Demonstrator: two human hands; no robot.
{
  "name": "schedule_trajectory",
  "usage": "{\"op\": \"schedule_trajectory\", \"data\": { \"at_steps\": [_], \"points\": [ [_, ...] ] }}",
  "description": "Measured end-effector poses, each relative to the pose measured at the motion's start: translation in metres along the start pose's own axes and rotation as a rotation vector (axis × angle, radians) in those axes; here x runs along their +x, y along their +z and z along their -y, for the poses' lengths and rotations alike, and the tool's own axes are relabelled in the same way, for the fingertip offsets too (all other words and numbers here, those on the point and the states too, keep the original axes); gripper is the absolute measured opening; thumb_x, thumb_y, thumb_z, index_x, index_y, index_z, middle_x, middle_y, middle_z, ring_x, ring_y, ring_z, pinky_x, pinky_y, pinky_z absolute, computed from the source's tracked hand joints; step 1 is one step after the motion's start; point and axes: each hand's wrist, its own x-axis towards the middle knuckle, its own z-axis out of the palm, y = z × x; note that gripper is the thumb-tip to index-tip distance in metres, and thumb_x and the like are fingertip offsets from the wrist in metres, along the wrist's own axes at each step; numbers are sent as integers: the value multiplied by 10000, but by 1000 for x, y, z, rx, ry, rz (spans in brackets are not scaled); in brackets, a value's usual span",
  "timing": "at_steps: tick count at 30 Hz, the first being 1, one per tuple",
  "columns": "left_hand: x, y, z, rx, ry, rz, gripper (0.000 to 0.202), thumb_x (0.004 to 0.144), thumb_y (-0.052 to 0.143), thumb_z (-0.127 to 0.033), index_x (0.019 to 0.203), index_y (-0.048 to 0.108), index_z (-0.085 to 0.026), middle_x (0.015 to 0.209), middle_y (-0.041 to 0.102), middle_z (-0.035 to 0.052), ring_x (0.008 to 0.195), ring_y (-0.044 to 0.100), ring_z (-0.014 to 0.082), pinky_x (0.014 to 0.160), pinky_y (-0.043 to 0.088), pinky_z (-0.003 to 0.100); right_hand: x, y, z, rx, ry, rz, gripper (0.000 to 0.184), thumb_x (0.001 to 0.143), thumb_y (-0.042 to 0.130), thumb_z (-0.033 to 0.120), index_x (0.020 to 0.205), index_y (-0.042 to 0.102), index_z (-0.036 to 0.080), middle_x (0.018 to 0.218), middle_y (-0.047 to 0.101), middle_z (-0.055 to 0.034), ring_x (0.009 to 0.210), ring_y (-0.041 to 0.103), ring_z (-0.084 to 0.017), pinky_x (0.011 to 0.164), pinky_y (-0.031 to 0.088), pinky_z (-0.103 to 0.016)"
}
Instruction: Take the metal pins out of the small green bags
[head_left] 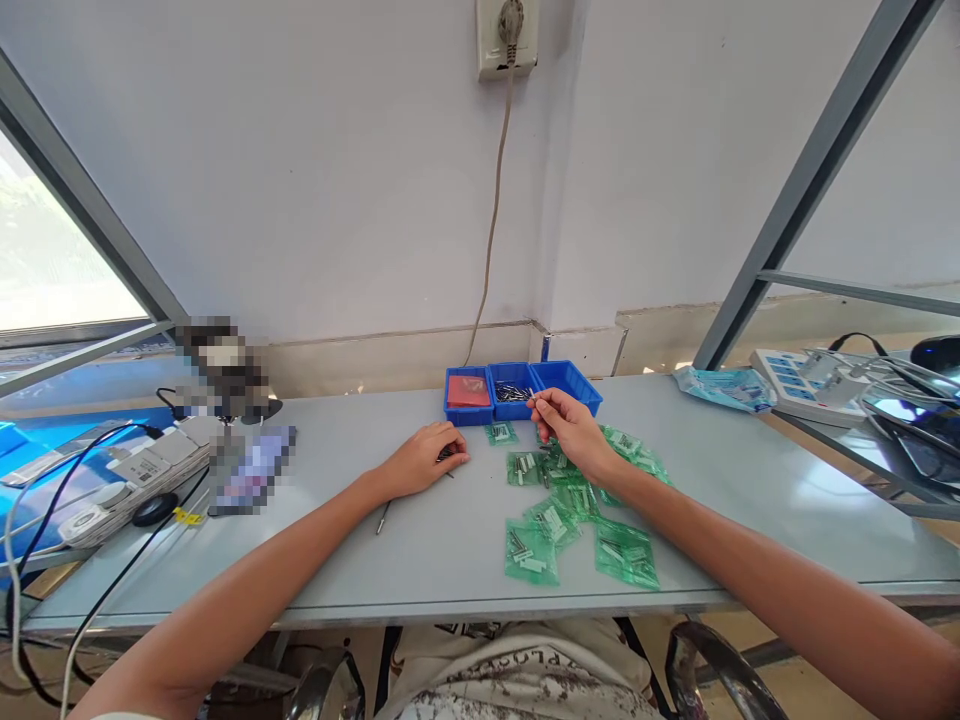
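Observation:
My left hand (429, 458) rests on the table with its fingers curled round small dark metal pins (445, 454), mostly hidden by the fingers. My right hand (562, 425) is raised in front of the blue bins, thumb and forefinger pinching a small, shiny metal pin (531, 394). Behind that pin stands the middle blue bin (512, 410), holding many loose metal pins (512, 392). Under and around my right forearm lie several green plastic bags (531, 552) with metal pieces and white labels inside. A thin metal rod (383, 518) lies near my left wrist.
Beside the middle bin, the left blue bin (469, 413) holds red packets (468, 391); the right blue bin (568, 385) adjoins it. A pixelated phone (259, 468), cables and a power strip (142, 470) occupy the left. A blue-white packet (724, 388) and another power strip (802, 385) sit right.

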Motion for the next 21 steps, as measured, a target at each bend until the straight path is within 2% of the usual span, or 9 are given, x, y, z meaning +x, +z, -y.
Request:
{"op": "schedule_trajectory", "data": {
  "at_steps": [4, 9, 15, 21],
  "points": [
    [0, 0, -1, 7, -2, -8, 269, 1061, 489, -448, 1012, 624, -221, 989, 631, 53, 948, 592, 227, 887, 492, 370, 0, 0, -1, -7, 9, -16, 396, 858, 704, 609, 947, 600, 237, 848, 627, 10, 599, 542, -122, 545, 469, -275],
    [0, 0, -2, 19, 3, -14, 234, 1056, 490, -406, 1008, 623, -220, 998, 630, 57, 954, 594, 227, 892, 496, 366, -1, -1, -2, -32, 16, 3, 354, 867, 724, 569, 955, 575, 260, 718, 571, 31, 651, 571, -172, 591, 511, -308],
    [0, 0, -2, 18, 5, -20, 196, 1044, 502, -371, 1008, 624, -222, 984, 627, 50, 930, 589, 221, 880, 494, 359, -2, -3, 0, -49, -18, -10, 319, 863, 753, 524, 927, 580, 264, 877, 584, 19, 591, 530, -134, 550, 454, -301],
    [0, 0, -1, 13, 9, -15, 190, 1044, 513, -372, 1007, 621, -220, 986, 624, 49, 934, 590, 218, 886, 490, 359, -6, 1, 8, 10, 26, 118, 351, 878, 726, 570, 947, 625, 241, 801, 568, 33, 592, 519, -123, 561, 464, -280]
  ]
}}
